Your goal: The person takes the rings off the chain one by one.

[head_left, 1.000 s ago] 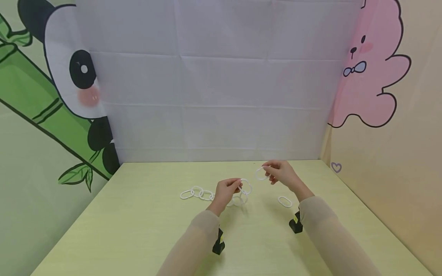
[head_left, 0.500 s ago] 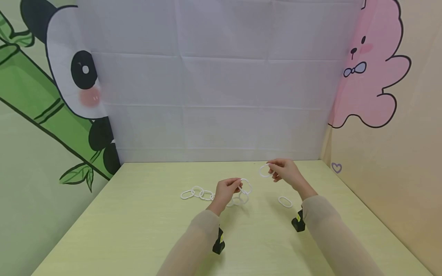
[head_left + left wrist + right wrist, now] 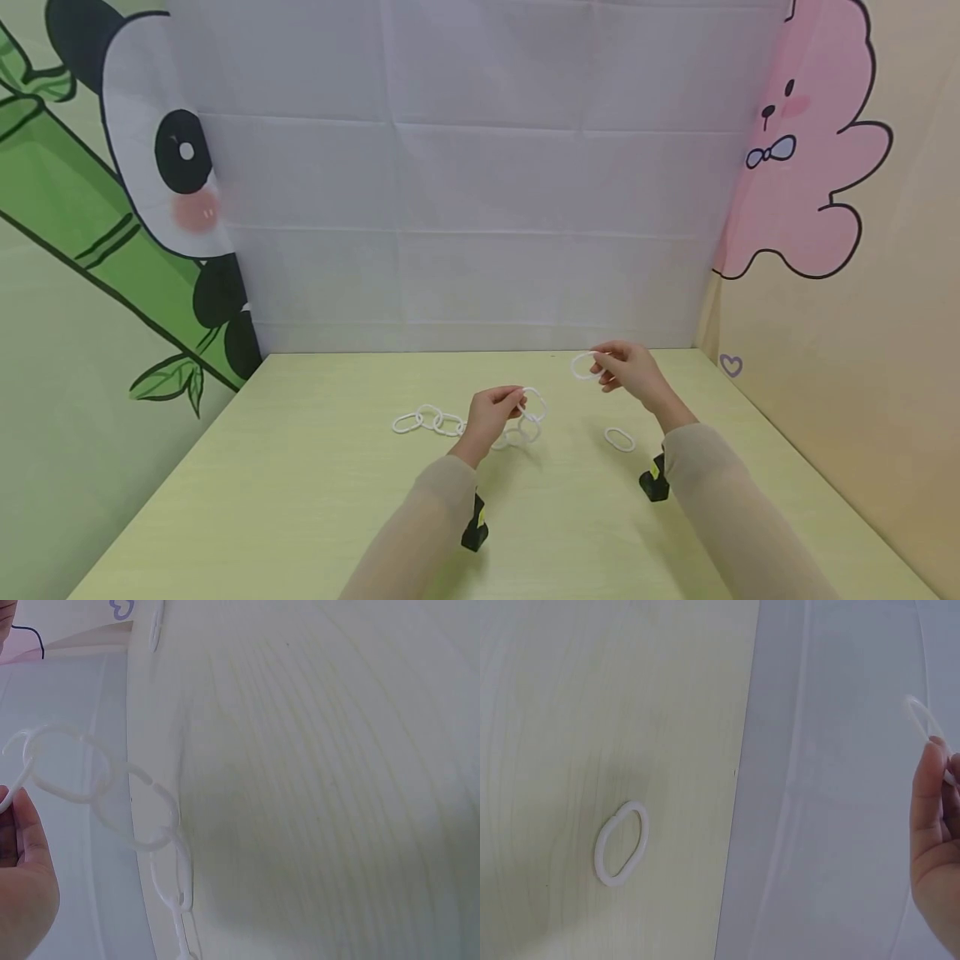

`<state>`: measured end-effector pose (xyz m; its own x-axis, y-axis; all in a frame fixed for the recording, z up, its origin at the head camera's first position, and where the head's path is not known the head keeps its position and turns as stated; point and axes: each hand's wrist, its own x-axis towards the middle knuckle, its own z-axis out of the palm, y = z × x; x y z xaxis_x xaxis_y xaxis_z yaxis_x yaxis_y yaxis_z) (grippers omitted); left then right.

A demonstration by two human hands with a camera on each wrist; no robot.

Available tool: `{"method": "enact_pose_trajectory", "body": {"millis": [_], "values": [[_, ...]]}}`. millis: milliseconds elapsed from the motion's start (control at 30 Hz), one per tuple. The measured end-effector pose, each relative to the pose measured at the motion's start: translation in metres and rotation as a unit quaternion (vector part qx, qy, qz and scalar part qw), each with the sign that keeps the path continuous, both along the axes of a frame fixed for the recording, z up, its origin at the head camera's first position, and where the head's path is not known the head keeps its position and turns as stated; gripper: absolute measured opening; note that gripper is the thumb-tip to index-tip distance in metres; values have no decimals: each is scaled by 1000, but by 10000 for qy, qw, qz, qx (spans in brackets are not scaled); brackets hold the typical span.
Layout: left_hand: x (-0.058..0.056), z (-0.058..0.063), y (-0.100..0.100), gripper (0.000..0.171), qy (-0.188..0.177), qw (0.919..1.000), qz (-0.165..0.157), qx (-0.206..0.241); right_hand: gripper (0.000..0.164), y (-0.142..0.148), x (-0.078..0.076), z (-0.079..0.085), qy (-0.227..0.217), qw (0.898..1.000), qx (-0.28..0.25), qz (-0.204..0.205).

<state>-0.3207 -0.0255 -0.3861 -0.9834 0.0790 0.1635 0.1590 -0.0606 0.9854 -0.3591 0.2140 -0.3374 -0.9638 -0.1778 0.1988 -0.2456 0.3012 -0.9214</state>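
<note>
My left hand (image 3: 489, 418) pinches an end link of a white plastic chain (image 3: 429, 419) between thumb and fingers. From that hand the linked ovals droop to the table and run off to the left, partly hidden behind the hand. In the left wrist view the chain (image 3: 69, 799) hangs beside the left hand (image 3: 26, 881). Higher and to the right, my right hand (image 3: 633, 375) pinches a single white link (image 3: 576, 372), held in the air apart from the chain. Another loose white link (image 3: 641, 832) lies flat on the table beneath the right hand (image 3: 937, 847).
The pale wood-grain table (image 3: 262, 483) meets a hanging white cloth (image 3: 480, 208) at its far edge. Side panels with a panda and a pink bear flank it. Black wrist devices (image 3: 475, 529) sit under both sleeves.
My right hand has moved right and slightly up with its link, widening the gap to the chain. The left hand and the chain stay almost still.
</note>
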Motion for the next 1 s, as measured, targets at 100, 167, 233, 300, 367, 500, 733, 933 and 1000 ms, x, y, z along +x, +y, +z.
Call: {"method": "enact_pose_trajectory", "body": {"millis": [100,167,233,300,367,500,733,933,1000], "values": [[0,0,0,26,3,10000,14,-3,31,3,0,0,-5,10000,18,-71],[0,0,0,26,6,10000,14,-21,30,5,0,0,-15,9999,38,-157],[0,-1,0,26,15,10000,13,-26,30,7,-1,0,-30,9997,20,-240],[0,-1,0,26,40,10000,4,-30,30,9,-1,-1,-53,9995,-22,-317],[0,-1,0,26,62,10000,-1,-33,30,11,-1,-2,-72,9993,-47,-357],[-2,-3,-1,26,50,10000,-7,-24,30,16,-2,-4,-91,9990,-54,-432],[-19,-20,-1,27,-6,9999,20,137,35,27,-3,-9,-100,9985,-227,-488],[-11,-13,0,27,-10,10000,57,46,39,37,-5,-16,-239,9964,-582,-565],[-5,-6,-1,27,-23,10000,23,25,40,40,-5,-18,-297,9950,-746,-591]]}}
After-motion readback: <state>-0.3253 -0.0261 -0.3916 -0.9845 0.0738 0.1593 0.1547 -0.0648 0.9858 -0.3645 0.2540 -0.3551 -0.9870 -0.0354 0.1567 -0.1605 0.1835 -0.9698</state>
